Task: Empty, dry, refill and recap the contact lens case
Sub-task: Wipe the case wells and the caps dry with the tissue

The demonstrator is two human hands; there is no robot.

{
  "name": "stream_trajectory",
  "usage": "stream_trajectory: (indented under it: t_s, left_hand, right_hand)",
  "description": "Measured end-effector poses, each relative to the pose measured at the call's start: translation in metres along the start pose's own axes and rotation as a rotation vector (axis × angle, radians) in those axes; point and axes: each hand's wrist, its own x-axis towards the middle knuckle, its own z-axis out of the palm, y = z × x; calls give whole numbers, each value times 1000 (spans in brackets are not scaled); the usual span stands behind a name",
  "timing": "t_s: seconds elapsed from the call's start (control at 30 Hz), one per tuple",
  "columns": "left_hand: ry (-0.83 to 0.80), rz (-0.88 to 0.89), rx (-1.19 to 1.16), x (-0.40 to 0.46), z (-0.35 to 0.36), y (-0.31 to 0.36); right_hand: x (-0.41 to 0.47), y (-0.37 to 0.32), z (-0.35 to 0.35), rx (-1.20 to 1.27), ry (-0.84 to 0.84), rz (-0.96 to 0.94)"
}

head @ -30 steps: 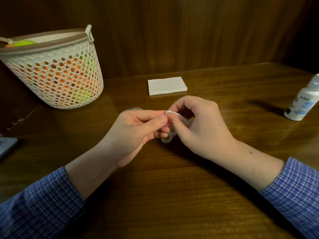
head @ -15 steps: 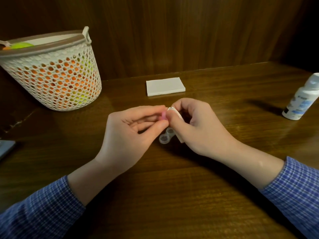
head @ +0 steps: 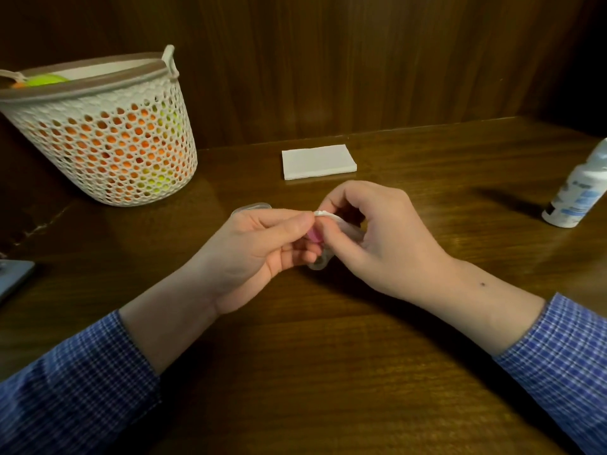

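Observation:
My left hand [head: 262, 247] pinches a small pink cap [head: 316, 235] between thumb and fingers at the middle of the table. My right hand [head: 377, 238] holds a folded white tissue [head: 328, 216] pressed against that cap. The clear contact lens case [head: 318, 263] lies on the table right under both hands, mostly hidden by fingers. A clear lid-like piece [head: 251, 207] peeks out behind my left hand. The white solution bottle [head: 578, 192] stands at the right edge.
A stack of white tissues [head: 318, 161] lies near the back of the wooden table [head: 328, 372]. A white mesh basket [head: 108, 136] with orange and green contents stands at the back left. A grey flat object [head: 13, 279] sits at the left edge.
Both hands shifted slightly while rubbing the tissue on the pink cap; the lens case, more exposed half a second ago, is again mostly covered by my fingers.

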Motion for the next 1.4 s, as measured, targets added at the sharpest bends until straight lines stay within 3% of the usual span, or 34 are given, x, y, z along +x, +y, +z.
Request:
stream_trajectory:
  t_s: [0.13,0.27,0.37,0.43,0.5,0.63,0.7,0.77,0.93,1.1,1.4]
  left_hand:
    - [176,252,206,-2,3,-7]
    - [282,587,627,-6,8,-11]
    - [309,684,748,-8,10,-12]
    - [292,664,713,-8,10,-12]
    - [277,546,531,-7,10,-10]
    - [117,94,43,1,7,-4]
    - [24,-52,-11,2,6,-3]
    - [-40,-89,-32,2,3,-3]
    - [-33,50,9,0,-3,-4]
    - [89,269,410,-2,-1,-4]
    - [307,627,797,-10,8,-10]
  right_hand:
    - [0,-3,3,81,32,182]
    - [1,-4,5,140,40,320]
    - [2,-3,2,265,-19,327]
    - [1,0,0,295,-30,306]
    - [1,3,1,258,-8,283]
    - [1,4,0,163,7,160]
    - [0,6,-2,105,-6,68]
    - [0,5,-3,76,-8,7]
    - [0,0,-1,134,61,46]
    - [-2,-2,2,121,68,129]
    - [-3,-5,6,156,144,241]
